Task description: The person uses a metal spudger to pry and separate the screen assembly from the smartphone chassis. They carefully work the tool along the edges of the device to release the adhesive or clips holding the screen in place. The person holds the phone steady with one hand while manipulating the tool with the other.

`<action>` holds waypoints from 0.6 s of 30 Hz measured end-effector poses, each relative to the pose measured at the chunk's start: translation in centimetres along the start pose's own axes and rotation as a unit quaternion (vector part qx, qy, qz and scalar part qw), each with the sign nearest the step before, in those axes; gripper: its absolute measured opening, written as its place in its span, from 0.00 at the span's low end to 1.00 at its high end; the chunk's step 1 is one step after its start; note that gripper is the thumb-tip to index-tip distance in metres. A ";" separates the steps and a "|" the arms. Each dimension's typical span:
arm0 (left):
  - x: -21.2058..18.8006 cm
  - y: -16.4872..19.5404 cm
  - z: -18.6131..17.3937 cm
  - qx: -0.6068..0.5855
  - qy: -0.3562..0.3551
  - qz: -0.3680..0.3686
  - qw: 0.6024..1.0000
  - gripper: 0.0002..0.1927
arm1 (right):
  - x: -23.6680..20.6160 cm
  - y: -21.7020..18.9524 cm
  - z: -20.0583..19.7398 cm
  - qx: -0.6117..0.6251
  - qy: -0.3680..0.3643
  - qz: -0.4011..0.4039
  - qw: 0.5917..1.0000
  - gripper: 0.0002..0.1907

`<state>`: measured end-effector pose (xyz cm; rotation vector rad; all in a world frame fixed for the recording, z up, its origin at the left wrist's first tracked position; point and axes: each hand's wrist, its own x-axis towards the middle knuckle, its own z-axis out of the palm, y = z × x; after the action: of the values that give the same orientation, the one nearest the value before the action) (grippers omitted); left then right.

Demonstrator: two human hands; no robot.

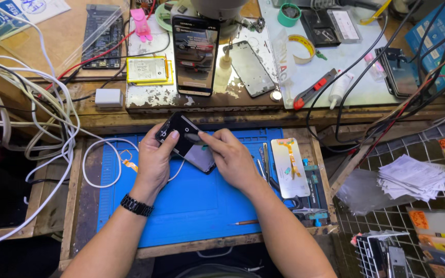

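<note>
Two hands meet over a blue mat (202,206) on the worktop (104,110), both closed on one dark phone (187,141). Left hand (155,159): fingers wrapped around the phone's upper end, thumb lying across its face near the top edge. Right hand (233,157): fingers pinched on the phone's middle, the tips pressed to the face (whether they also hold a small tool cannot be told). The phone is held tilted above the mat, clear of it, its lower part paler than the black upper end.

By its look the phone is light, thin and stiff, with a smooth face that would slip under a loose grip and crack under bending; the long edges and corners seem the safest places to take hold, not the flat middle.

Around it: a white cable (96,170) loops over the mat's left side; a white panel (289,167) with an orange flex strip lies to the right, with tweezers (266,162) beside it. On the raised shelf behind stand a second, lit phone (195,54), a flat battery (148,69), a bare screen (252,68) and a red knife (312,90).
</note>
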<state>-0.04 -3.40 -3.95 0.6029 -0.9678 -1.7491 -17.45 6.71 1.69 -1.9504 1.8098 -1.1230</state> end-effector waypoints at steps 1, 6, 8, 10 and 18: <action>-0.1 0.0 0.0 -0.007 -0.004 -0.003 1.000 0.14 | -0.1 0.1 0.0 0.005 0.014 -0.004 1.000 0.25; 0.0 -0.2 -0.1 -0.003 -0.005 -0.002 1.000 0.14 | 0.0 0.4 0.1 -0.007 0.000 -0.003 1.000 0.25; 0.2 -0.3 -0.2 0.005 0.004 -0.002 1.000 0.14 | 0.0 0.4 0.2 0.003 -0.040 -0.022 0.999 0.26; 0.3 -0.4 -0.3 0.001 -0.004 0.006 1.000 0.14 | 0.0 0.4 0.2 -0.008 -0.030 -0.026 0.999 0.27; 0.2 -0.4 -0.3 -0.007 -0.006 0.004 1.000 0.14 | 0.1 0.4 0.1 -0.004 -0.013 -0.005 1.000 0.25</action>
<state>-0.11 -3.56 -4.47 0.5791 -0.9637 -1.7539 -17.65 6.53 1.40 -1.9718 1.7957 -1.0894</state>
